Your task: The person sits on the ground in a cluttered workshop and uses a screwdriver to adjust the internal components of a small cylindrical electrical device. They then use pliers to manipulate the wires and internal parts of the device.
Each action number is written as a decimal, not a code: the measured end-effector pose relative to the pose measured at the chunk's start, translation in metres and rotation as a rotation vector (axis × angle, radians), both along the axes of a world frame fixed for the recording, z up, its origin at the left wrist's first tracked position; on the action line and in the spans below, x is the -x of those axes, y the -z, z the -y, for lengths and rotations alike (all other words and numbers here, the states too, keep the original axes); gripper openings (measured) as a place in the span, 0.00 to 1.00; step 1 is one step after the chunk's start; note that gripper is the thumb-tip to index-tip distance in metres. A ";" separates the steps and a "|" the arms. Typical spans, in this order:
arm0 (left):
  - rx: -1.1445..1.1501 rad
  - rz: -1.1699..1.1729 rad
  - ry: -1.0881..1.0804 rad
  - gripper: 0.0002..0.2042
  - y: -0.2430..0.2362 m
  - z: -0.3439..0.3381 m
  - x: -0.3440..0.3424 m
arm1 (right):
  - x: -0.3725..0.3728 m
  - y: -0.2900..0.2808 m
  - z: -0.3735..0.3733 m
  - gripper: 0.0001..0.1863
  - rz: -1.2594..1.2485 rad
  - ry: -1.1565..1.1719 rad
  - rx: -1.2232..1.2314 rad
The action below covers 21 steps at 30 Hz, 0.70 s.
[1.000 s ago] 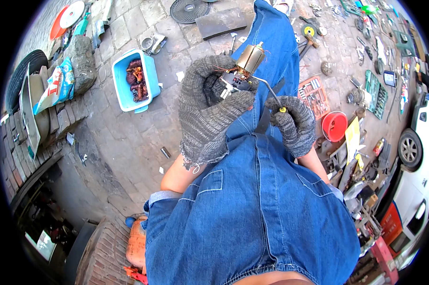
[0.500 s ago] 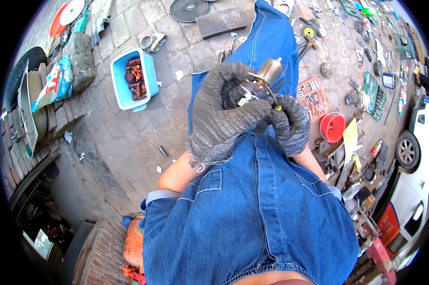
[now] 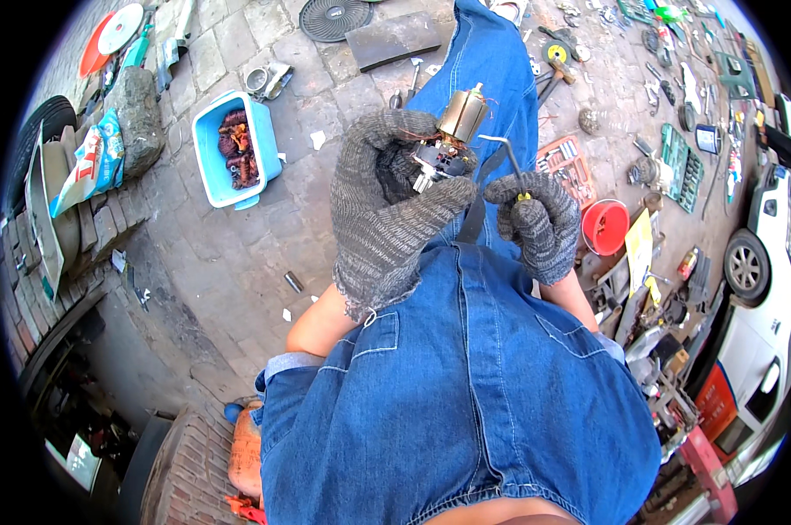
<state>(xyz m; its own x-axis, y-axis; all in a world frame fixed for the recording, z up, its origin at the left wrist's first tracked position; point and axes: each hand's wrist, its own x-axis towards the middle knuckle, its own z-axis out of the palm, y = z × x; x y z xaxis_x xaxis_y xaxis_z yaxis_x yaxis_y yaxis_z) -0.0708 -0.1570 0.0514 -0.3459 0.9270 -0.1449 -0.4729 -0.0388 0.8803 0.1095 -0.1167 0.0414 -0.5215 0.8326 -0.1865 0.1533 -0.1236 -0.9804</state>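
In front of my denim-covered lap, my left hand [image 3: 387,197], in a grey knitted glove, is closed round the lower end of a motor armature [image 3: 463,115]. Its metal cylinder and shaft point upward, away from me, with thin copper-coloured wires at its base. A dark brush holder [image 3: 441,159] with pale metal parts sits between my thumb and fingers. To the right, my gloved right hand [image 3: 540,223] grips a hook pick [image 3: 511,157], its bent grey tip upright and apart from the armature. A little of its yellow handle shows; the remainder is hidden by my fingers.
A blue tub [image 3: 269,144] of copper-coloured coils stands at left. Beyond lie a dark slab [image 3: 394,44] and a hammer [image 3: 555,80]. At right are an orange tool case [image 3: 567,171], a red bucket [image 3: 605,227], scattered parts and a white car [image 3: 767,289].
My right hand has drawn the hook pick away from the armature, and its bent tip now shows. In my left hand the armature has turned more upright.
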 end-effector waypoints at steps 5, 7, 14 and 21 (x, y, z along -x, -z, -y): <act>-0.100 -0.067 -0.055 0.28 0.005 0.000 -0.002 | 0.002 0.002 0.003 0.14 0.055 -0.001 -0.021; -0.116 -0.079 -0.043 0.28 0.004 0.001 -0.001 | 0.002 0.002 0.001 0.14 0.053 -0.023 -0.035; -0.095 -0.095 -0.040 0.29 0.003 0.002 -0.002 | -0.004 0.005 -0.004 0.14 0.021 -0.079 -0.063; -0.033 -0.135 0.006 0.26 0.004 -0.001 0.000 | -0.014 0.007 -0.005 0.15 -0.101 -0.098 -0.036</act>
